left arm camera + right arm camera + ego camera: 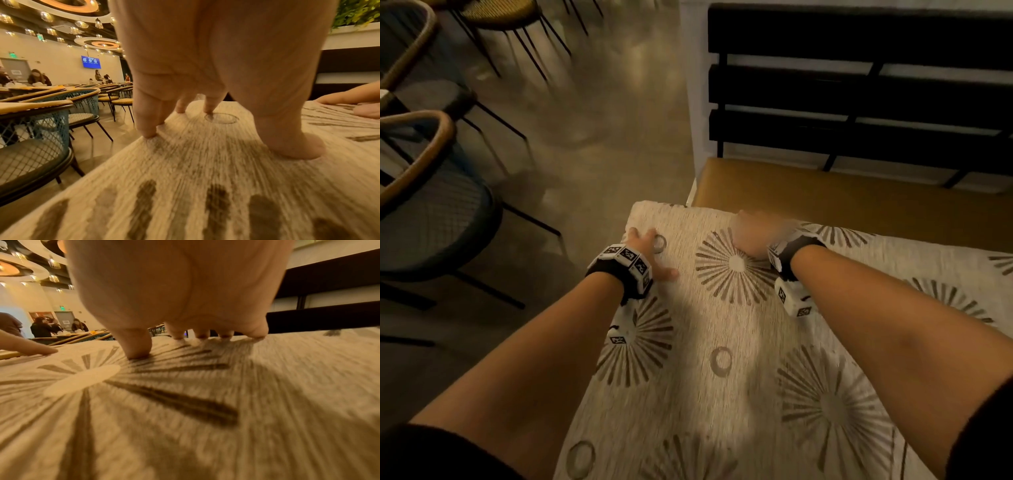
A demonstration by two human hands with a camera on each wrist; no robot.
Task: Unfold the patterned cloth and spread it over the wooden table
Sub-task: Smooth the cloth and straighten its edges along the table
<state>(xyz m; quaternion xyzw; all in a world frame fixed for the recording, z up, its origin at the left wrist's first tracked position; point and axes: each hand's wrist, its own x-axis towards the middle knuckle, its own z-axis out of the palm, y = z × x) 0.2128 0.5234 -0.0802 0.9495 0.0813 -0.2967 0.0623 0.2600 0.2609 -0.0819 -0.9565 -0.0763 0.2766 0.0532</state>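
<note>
The cream cloth with brown sunburst and ring prints lies spread flat, covering the table from its far left corner to the near edge; the table top is hidden under it. My left hand rests palm down near the far left corner, fingers spread and pressing the cloth beside a ring print. My right hand lies flat by the far edge above a sunburst, blurred in the head view. Its fingertips press the cloth. Neither hand pinches fabric.
A yellow bench seat with a black slatted back runs along the table's far side. Woven chairs stand on the floor to the left. Rows of tables, chairs and several people fill the hall beyond.
</note>
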